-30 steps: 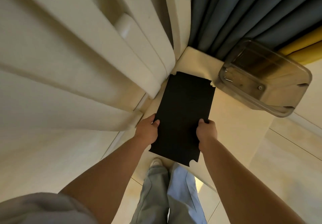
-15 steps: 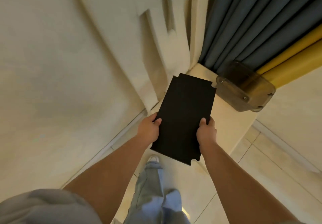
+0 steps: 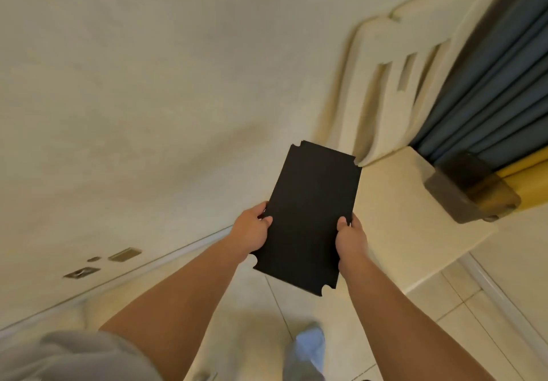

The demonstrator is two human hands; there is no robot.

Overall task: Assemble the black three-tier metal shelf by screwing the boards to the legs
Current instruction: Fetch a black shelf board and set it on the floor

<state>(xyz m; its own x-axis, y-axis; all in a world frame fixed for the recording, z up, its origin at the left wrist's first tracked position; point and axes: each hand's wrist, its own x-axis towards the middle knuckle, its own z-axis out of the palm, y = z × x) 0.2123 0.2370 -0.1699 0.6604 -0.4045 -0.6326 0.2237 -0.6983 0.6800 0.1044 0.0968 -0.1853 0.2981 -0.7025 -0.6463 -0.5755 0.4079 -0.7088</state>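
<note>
A flat black shelf board (image 3: pixel 311 211) with a notch cut at each corner hangs in the air in front of me, its long side pointing away. My left hand (image 3: pixel 252 233) grips its left edge, thumb on top. On the opposite edge, my right hand (image 3: pixel 351 239) holds it the same way. No legs or screws are in view.
A cream table (image 3: pixel 406 211) stands to the right, with a clear plastic box (image 3: pixel 471 190) on its far end. A white plastic chair (image 3: pixel 400 78) leans at the wall beside blue curtains (image 3: pixel 492 89). Wall sockets (image 3: pixel 103 262) sit low on the left. Tiled floor lies below.
The view has swung left and back from the table. The board stays in both hands and has come away from the table toward me; the chair and box have slid to the right.
</note>
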